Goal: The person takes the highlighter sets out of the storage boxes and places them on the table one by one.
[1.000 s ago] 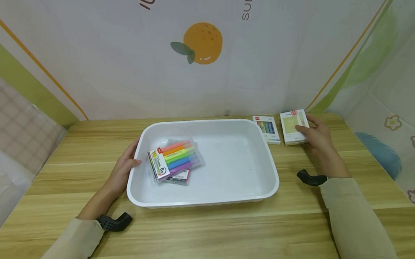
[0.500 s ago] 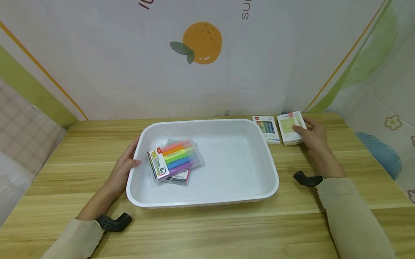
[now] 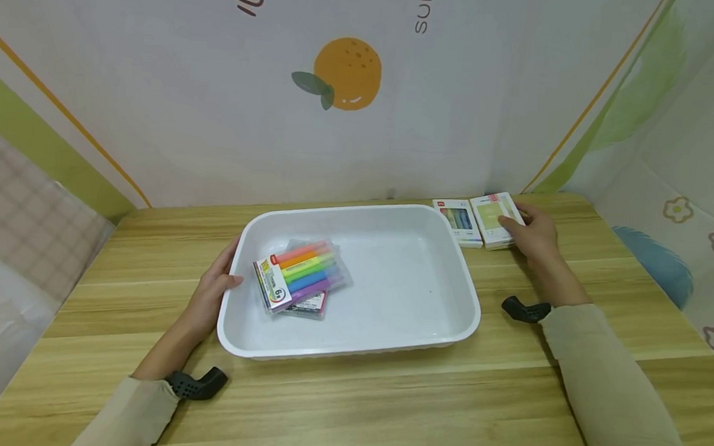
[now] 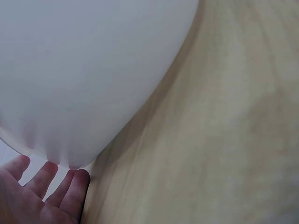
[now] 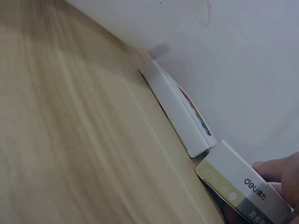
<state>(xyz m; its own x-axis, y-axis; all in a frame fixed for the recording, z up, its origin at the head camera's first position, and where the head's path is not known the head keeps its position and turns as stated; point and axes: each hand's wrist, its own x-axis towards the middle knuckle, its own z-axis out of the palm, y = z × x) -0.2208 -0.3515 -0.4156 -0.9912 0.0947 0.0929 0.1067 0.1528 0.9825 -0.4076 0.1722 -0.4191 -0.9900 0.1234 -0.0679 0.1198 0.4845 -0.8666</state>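
My left hand [image 3: 211, 289] rests at the left end of a white plastic tray [image 3: 350, 347], its thumb at the rim. In the left wrist view its straight fingers [image 4: 42, 179] touch the tray's outer wall. My right hand [image 3: 538, 236] holds a white and yellow-green highlighter box [image 3: 492, 215], thumb on top. Its printed side faces the right wrist view, where the box [image 5: 233, 182] is slightly tilted against the neighbouring one. Beside it lies a white box with a window [image 3: 458, 223] showing several coloured pens. Inside the tray, a clear pack of rainbow highlighters [image 3: 300, 274] overlaps another pack [image 3: 313, 305].
The tray stands on a wooden table [image 3: 383, 413] near a white curtain [image 3: 217, 108] printed with oranges. Both boxes are at the table's back edge, right of the tray. A blue rounded object [image 3: 652, 262] shows beyond the table's right edge.
My right hand has moved slightly left, bringing the highlighter box up against the windowed box. My left hand and the tray have stayed in place.
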